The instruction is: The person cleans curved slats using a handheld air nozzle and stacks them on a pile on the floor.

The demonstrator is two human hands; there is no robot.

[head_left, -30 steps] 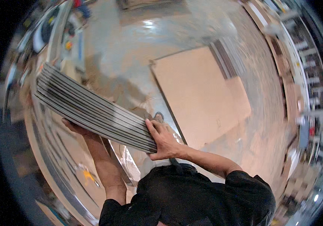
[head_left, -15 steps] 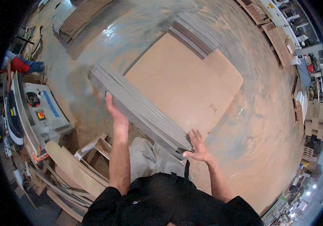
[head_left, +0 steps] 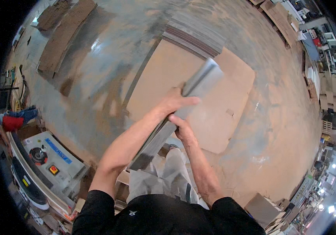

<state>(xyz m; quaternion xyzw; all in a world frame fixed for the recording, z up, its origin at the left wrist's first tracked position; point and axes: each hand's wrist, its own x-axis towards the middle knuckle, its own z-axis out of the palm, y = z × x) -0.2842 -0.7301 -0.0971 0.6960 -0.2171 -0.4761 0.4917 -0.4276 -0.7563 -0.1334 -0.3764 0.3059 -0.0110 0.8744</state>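
Observation:
A bundle of long grey boards (head_left: 151, 145) slants across in front of me, its far end up and to the right, its near end by my legs. My left hand (head_left: 174, 100) is wrapped round the bundle near its middle, thumb across the top. Just nearer to me, my right hand (head_left: 183, 127) grips the bundle's right side, its fingers partly hidden under it. Beneath the far end lies a wide tan sheet (head_left: 230, 84) on the floor. A stack of similar grey and brown boards (head_left: 194, 37) sits along the sheet's far edge.
To my left stands a grey machine (head_left: 42, 147) with a red and yellow switch. Beyond it a person in blue jeans (head_left: 27, 114) is partly in view. Brown stacked panels (head_left: 64, 39) lie at the far left. A box (head_left: 262, 209) stands at the near right.
The bundle has swung from slanting far-left to pointing far-right, over the tan sheet. My right hand has left the near end and both hands now hold it close together.

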